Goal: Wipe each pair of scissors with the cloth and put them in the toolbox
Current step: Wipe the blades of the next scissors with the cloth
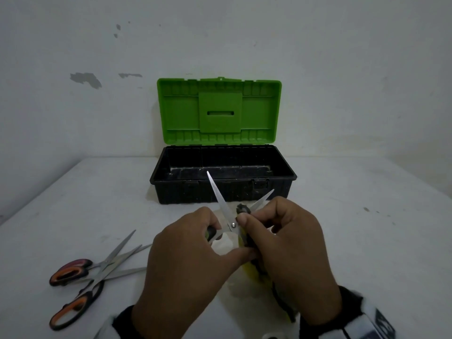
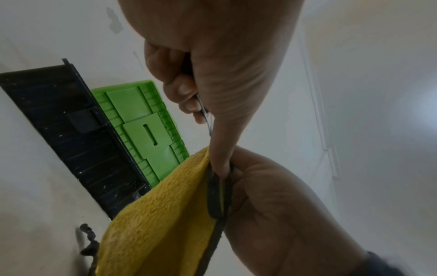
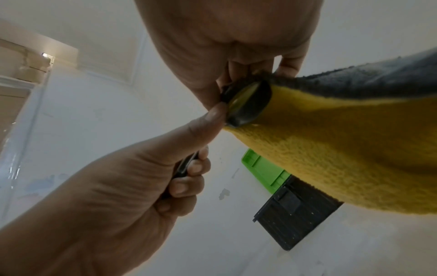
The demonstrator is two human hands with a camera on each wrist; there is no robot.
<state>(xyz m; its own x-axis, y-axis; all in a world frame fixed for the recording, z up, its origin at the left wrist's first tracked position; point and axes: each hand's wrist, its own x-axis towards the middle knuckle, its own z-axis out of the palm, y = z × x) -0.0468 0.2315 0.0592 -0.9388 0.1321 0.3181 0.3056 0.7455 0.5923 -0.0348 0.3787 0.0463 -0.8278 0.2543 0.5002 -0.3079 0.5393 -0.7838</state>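
Note:
A pair of scissors (image 1: 233, 225) with black and yellow-green handles is held above the table, its blades spread in a V. My left hand (image 1: 195, 253) grips one handle, and its thumb reaches to the other handle loop (image 2: 215, 196). My right hand (image 1: 288, 241) grips the yellow cloth (image 1: 252, 270) with a dark edge, bunched round the right blade and handle (image 3: 246, 104); its thumb presses beside the pivot. The cloth (image 2: 160, 224) hangs down below both hands. Behind them stands the toolbox (image 1: 220, 192), black, with its green lid (image 1: 217, 111) raised against the wall. Its inside looks bare.
More scissors (image 1: 73, 272) with orange and black handles lie crossed in a heap on the white table's (image 1: 367, 228) left. One pair (image 1: 71, 311) is nearest the front edge. A white wall rises right behind the toolbox.

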